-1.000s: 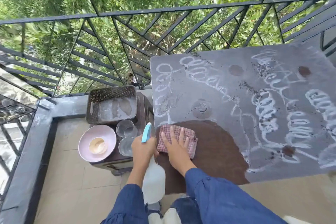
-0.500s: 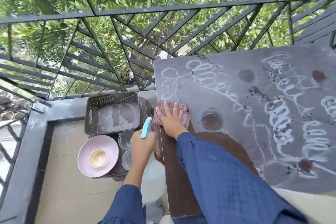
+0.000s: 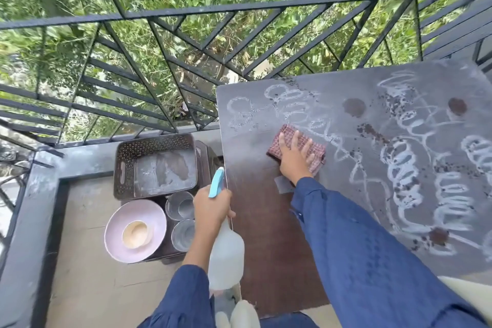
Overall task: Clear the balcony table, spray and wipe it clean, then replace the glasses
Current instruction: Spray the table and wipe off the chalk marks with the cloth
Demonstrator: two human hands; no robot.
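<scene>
cloth (image 3: 314, 153) lies on the table (image 3: 266, 247) under the right hand (image 3: 292, 161); spray bottle (image 3: 226, 255) in the left hand (image 3: 211, 208) at the table's left edge. left of it a stand (image 3: 205, 160) holds basket (image 3: 154, 141) behind, glasses (image 3: 179, 205) and bowl (image 3: 151, 214) in front.

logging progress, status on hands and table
Right hand flat on red checked cloth. Left hand grips white plastic spray bottle. Dusty brown tabletop part wiped. Clear glasses off to the side.
</scene>
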